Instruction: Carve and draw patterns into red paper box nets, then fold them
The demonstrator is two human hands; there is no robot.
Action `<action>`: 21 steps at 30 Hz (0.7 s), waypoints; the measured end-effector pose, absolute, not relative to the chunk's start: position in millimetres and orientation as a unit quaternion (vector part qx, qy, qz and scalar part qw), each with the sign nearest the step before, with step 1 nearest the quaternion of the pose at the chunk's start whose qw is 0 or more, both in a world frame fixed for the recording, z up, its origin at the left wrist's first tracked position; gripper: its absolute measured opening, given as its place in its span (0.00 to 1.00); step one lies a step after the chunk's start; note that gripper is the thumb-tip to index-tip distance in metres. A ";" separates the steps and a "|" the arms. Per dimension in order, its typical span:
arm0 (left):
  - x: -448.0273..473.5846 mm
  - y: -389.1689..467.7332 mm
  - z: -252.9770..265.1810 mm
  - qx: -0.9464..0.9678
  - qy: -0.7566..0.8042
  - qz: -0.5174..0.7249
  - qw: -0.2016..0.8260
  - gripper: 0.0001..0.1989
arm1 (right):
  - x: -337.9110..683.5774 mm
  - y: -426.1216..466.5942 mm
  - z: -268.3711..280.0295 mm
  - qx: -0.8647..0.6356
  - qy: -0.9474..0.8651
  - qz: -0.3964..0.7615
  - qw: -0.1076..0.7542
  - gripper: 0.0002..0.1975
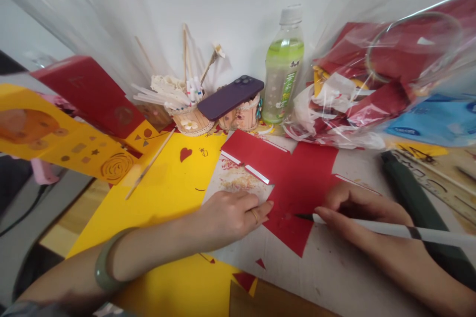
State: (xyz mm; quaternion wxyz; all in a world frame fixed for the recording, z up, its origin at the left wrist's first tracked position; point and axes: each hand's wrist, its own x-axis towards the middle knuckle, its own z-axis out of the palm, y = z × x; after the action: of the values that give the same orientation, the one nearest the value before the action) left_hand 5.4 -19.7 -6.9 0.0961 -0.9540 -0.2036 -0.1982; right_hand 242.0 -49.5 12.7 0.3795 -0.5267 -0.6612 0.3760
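Note:
A sheet of red paper [297, 178], cut in a cross-like shape with narrow white strips along some edges, lies on a grey board [349, 277]. My left hand [234, 218], with a ring and a green bangle, has its fingers together, pressing on the paper's left edge; its thumb is hidden. My right hand [364, 213] is closed around a white pen-shaped craft knife [375, 227] with a dark pointed tip. The tip is at the lower part of the red paper; whether it touches is hard to tell.
Yellow paper [178, 168] spreads at left with a thin wooden stick [148, 166]. Behind stand decorated cups [191, 121], a phone [232, 99] resting on one, and a drink bottle [284, 69]. A plastic bag [357, 89] of paper scraps sits right. Red scraps [245, 280] lie in front.

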 end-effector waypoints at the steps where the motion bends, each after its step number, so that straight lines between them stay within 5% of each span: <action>1: 5.3 -19.9 -6.9 -0.953 -0.205 -0.201 0.096 0.09 | 241.1 -50.9 11.4 -0.517 -0.667 0.390 0.368 0.13; 21: 6.5 -19.9 -5.8 -0.952 -0.203 -0.206 0.101 0.10 | 238.9 -52.3 7.0 -0.479 -0.734 0.420 0.236 0.13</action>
State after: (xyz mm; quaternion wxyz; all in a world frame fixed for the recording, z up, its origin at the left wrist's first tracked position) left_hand 6.5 -19.9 -5.8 0.1008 -0.9519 -0.2029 -0.2064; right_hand 238.9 -52.3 7.0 0.2362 -0.4793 -0.7338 0.4195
